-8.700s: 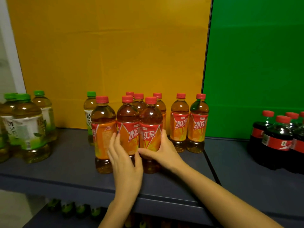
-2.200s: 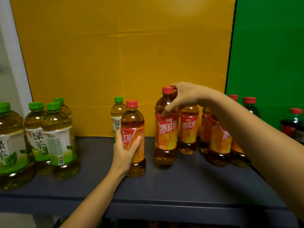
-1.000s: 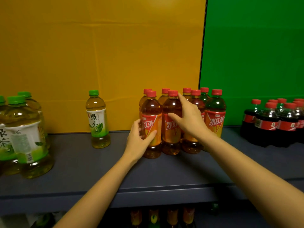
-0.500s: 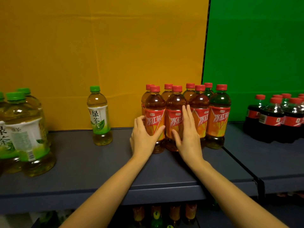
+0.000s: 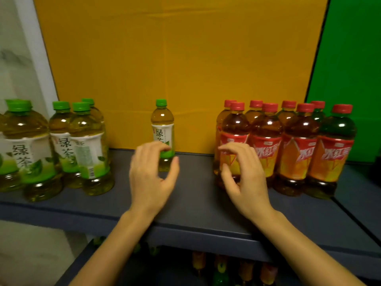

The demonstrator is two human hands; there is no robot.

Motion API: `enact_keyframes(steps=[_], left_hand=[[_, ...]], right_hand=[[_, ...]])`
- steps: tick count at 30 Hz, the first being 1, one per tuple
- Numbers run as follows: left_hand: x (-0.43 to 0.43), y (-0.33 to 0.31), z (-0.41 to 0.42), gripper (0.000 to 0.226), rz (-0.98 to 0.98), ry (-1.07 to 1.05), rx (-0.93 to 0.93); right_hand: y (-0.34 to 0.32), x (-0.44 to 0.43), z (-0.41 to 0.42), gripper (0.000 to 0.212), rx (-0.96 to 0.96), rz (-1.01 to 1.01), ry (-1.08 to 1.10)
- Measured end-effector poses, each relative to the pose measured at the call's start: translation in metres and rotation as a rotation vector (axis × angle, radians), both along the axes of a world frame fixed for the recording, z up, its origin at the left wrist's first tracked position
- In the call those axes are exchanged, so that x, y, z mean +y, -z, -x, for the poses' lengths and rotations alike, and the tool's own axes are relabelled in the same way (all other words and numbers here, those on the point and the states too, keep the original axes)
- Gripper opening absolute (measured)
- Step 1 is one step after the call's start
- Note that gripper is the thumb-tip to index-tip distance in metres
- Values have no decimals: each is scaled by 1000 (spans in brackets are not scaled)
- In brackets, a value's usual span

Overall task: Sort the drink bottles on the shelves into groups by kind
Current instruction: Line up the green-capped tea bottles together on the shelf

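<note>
Lone green tea bottle: upright, long axis vertical, at the back of the shelf. It stands well apart from the green tea group on its left and the iced tea group on its right.

Left hand: directly in front of the bottle, fingers loosely curled, empty; contact unclear.

Right hand: before the iced tea group's left end, also loosely curled and empty.

Judgement: left hand is nearer, with the bottle straight ahead of it. Its own group lies leftward.

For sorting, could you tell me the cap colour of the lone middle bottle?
Green; the cap shows best in the head view.
</note>
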State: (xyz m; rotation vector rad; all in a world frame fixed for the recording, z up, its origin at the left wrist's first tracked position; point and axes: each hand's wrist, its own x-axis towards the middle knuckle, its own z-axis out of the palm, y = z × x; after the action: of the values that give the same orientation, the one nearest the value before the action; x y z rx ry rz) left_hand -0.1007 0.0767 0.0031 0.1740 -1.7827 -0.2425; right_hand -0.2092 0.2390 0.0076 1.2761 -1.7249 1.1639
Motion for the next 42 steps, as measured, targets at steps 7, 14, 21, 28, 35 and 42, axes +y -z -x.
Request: enact_keyframes(steps=[7, 14, 21, 28, 35, 42], left_hand=[[-82, 3, -75, 57, -130, -254, 97], [-134, 13, -93, 92, -367, -69, -184], [-154, 18, -87, 87, -384, -33, -271], [-148, 17, -69, 95, -392, -34, -270], [-139, 7, -40, 110, -459, 60, -364], [-144, 2, 0, 85, -533, 160, -453]], right_hand=[[-14, -97, -17, 49, -235, -226, -40], [-13, -196, -7, 95, -644, -110, -9], [15, -220, 8, 91, -699, -84, 108], [14, -202, 18, 80, -717, -78, 64], [12, -162, 25, 84, -754, -125, 10], [24, -151, 21, 83, -725, -63, 71]])
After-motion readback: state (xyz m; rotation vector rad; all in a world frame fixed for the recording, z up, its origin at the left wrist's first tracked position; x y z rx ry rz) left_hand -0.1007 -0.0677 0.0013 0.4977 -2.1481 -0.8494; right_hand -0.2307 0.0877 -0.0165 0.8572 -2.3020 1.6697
